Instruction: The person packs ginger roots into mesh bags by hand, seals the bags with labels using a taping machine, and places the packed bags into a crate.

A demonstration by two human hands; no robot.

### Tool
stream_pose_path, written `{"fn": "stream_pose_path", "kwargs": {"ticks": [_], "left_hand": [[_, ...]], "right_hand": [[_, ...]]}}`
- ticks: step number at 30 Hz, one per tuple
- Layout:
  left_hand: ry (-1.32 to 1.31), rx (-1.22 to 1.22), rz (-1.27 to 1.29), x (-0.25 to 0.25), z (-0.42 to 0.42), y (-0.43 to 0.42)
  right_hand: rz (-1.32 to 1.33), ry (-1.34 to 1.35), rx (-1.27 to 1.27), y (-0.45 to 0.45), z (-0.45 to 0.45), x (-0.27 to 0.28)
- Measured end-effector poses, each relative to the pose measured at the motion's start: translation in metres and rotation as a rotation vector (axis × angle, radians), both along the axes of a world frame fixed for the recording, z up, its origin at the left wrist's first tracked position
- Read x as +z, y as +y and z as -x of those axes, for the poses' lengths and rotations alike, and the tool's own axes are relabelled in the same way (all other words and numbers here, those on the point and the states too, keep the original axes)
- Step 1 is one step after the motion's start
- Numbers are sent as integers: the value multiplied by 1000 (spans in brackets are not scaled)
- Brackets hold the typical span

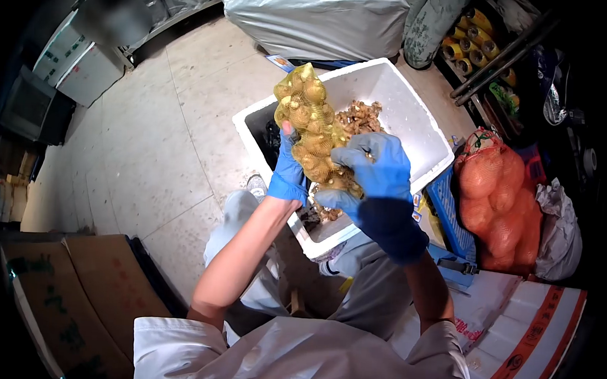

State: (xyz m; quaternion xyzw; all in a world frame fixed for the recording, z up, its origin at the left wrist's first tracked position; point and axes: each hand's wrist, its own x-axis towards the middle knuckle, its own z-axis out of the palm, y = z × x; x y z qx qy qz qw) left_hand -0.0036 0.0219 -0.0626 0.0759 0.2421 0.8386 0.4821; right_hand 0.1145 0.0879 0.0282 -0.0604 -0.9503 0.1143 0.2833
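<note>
A yellow mesh bag [305, 118] packed with lumpy tan bulbs or roots is held at a slant over a white foam box [421, 134]. My left hand [289, 172], in a blue glove, grips the bag's left side with the thumb up along it. At its lower right end, my right hand [378, 176], also blue-gloved, curls its fingers around the mesh. Below, loose knobbly brown roots [361, 117] that look like ginger lie in the box. Dark plastic [272, 137] lines the box's left inside. The right hand and bag hide part of the box's contents.
An orange net sack of round produce [496, 198] stands at the right, beside a blue plastic crate [451, 216]. Cardboard boxes [88, 302] lie at lower left, and a white carton [514, 334] at lower right. A silver-grey covered bundle [317, 21] is behind the box.
</note>
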Motion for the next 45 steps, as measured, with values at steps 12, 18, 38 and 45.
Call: {"fn": "stream_pose_path", "kwargs": {"ticks": [12, 18, 38, 45], "left_hand": [[6, 16, 121, 2, -3, -1], [35, 13, 99, 4, -7, 3], [-202, -54, -65, -2, -2, -9], [-296, -41, -180, -12, 2, -3]], "right_hand": [[44, 20, 312, 13, -3, -2], [85, 52, 185, -7, -12, -5], [343, 266, 40, -2, -35, 2], [202, -7, -20, 2, -19, -5]]}}
